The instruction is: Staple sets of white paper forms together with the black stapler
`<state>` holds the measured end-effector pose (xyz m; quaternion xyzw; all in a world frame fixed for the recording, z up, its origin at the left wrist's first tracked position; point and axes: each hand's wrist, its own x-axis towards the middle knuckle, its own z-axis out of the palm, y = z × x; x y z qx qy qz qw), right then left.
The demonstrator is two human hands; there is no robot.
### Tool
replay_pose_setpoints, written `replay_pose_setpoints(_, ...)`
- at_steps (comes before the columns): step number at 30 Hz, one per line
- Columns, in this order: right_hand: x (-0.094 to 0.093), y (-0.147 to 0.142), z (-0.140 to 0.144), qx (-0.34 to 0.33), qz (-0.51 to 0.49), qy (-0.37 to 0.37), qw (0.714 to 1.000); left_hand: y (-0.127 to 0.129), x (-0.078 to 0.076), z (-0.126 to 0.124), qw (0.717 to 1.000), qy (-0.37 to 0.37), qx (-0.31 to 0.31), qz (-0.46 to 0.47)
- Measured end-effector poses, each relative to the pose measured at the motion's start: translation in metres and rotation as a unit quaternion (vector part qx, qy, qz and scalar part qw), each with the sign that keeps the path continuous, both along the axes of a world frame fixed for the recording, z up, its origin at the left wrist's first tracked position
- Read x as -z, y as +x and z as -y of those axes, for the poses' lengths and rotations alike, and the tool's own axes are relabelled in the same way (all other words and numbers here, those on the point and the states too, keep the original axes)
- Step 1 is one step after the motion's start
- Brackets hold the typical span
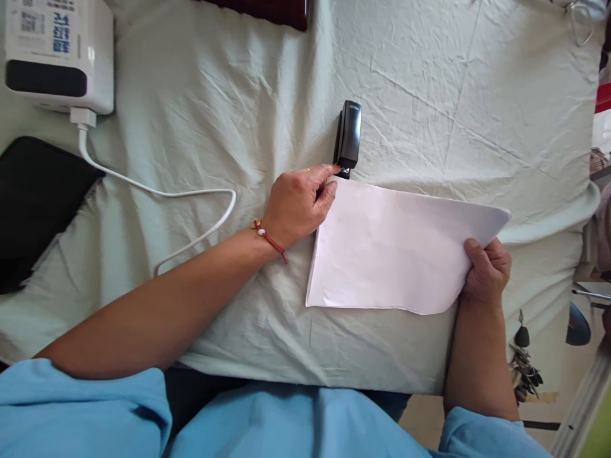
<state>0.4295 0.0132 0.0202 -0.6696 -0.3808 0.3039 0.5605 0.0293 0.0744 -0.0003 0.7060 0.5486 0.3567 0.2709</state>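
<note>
A stack of white paper sheets (391,248) lies between my hands, its right end lifted and slightly curled. My right hand (489,267) grips that right edge, thumb on top and fingers underneath. At the upper left corner, my left hand (300,200) pinches the sheets, thumb on the paper, with the index fingertip against the near end of a black stapler (351,135). The stapler points toward me, just beyond the corner. Whether its jaws touch the paper is hidden by my fingers.
A pale green cloth (238,127) covers the table with wrinkles. On the left are a white device (98,57), a white cable (181,193) and a black flat item (42,203). A dark red object (277,9) sits at the far edge. Keys (525,375) hang at the right.
</note>
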Motion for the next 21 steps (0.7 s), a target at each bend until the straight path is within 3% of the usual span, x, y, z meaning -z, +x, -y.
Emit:
replay_pose_setpoints(4,0.001,0.001,0.0,0.006,-0.004,0.008,1.0,0.0,-0.001,0.001,1.0,-0.007,-0.013,-0.02)
replay_pose_setpoints(9,0.002,0.003,-0.001,-0.008,0.013,0.006,1.0,-0.004,-0.002,0.001,1.0,0.001,0.006,0.026)
replay_pose_setpoints(21,0.008,0.007,0.001,-0.042,0.039,0.006,0.998,-0.009,0.016,-0.006,0.996,0.008,-0.066,0.064)
